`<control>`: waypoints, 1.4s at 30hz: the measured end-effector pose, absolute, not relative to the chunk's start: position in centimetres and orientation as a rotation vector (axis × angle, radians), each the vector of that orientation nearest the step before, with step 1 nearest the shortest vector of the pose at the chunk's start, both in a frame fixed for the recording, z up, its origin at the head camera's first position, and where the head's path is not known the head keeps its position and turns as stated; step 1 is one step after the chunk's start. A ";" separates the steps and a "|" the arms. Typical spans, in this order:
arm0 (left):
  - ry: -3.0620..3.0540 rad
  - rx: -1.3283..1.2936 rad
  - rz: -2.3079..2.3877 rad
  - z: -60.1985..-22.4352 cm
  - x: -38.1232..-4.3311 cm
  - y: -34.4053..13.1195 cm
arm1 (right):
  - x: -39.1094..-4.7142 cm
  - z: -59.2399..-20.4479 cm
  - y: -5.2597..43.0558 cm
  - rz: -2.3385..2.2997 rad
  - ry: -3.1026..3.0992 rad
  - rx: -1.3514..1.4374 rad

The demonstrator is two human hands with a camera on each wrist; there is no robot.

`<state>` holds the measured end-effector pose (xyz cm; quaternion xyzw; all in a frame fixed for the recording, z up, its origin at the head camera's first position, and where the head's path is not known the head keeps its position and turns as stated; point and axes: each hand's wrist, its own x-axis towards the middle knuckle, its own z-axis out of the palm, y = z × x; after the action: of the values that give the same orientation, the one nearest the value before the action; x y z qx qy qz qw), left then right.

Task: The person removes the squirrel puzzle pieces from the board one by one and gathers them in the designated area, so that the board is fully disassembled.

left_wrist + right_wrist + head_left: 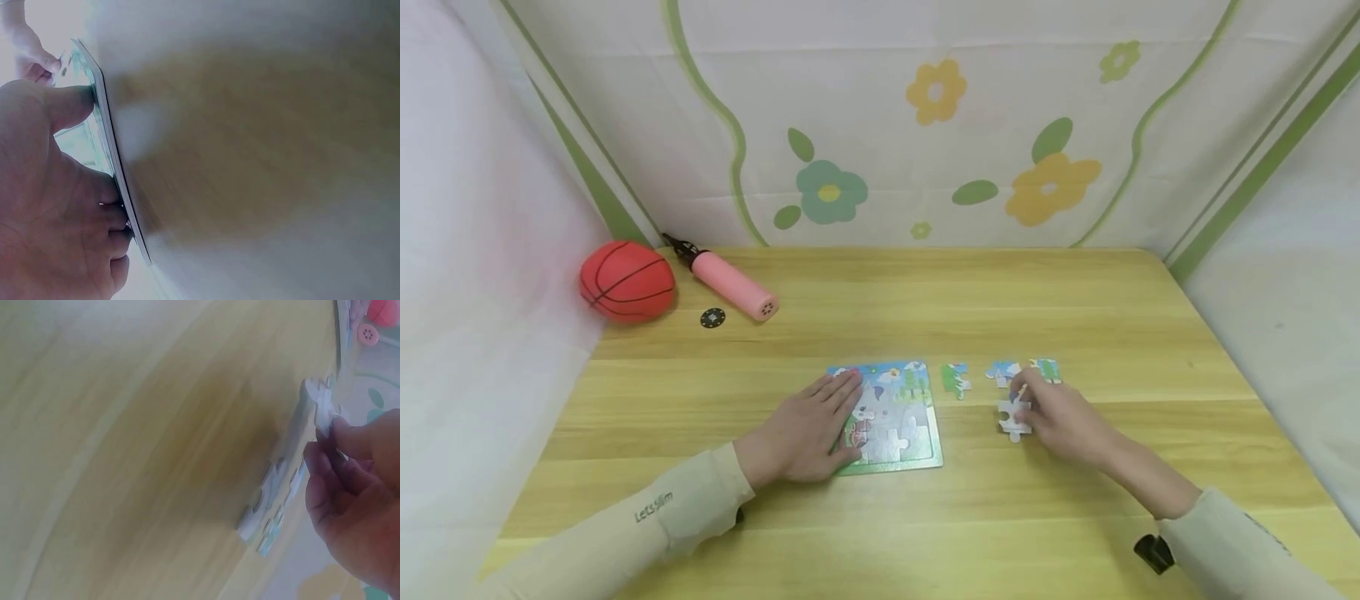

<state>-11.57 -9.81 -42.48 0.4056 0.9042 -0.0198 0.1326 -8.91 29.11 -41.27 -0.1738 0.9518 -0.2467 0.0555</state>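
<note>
Your left hand [801, 429] rests over the left side of the puzzle [898, 408], fingers straight; well apart, your right hand [1063, 417] pinches a piece [1017, 409] above the worktop [925, 542], right of the puzzle, loose pieces [953, 380] nearby!

We are resting our left hand [801, 429] palm down, thumb [847, 457] spread from the fingers [841, 387], while our right hand [1063, 422] is pinching with curled fingers.
</note>
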 end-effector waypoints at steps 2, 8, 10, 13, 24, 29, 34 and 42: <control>2.623 1.174 -0.051 -42.5 -11.5 -9.8 | -9.0 -41.4 29.2 -0.719 2.898 -0.521; 2.627 1.169 -0.043 -42.5 -11.5 -9.7 | -9.6 -41.6 29.4 -0.596 2.938 -0.584; 2.629 1.171 -0.049 -42.5 -11.4 -9.7 | -9.8 -41.6 29.4 -0.576 2.926 -0.599; 2.630 1.179 -0.054 -42.5 -11.4 -9.7 | -10.2 -41.4 29.4 -0.560 2.890 -0.613; 2.630 1.182 -0.057 -42.4 -11.3 -9.7 | -11.1 -41.1 29.2 -0.501 2.810 -0.614; 2.634 1.186 -0.058 -42.3 -11.3 -9.7 | -11.0 -41.1 29.2 -0.500 2.799 -0.611; 2.637 1.186 -0.062 -42.3 -11.3 -9.7 | -11.0 -41.2 29.2 -0.492 2.815 -0.628; 2.640 1.177 -0.092 -42.2 -11.4 -9.6 | -11.2 -40.1 27.1 -0.542 2.881 -0.683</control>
<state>-11.39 -9.63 -42.23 0.4039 0.9057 -0.0315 0.1245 -11.15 27.13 -40.14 -0.2264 0.9551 -0.1796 0.0656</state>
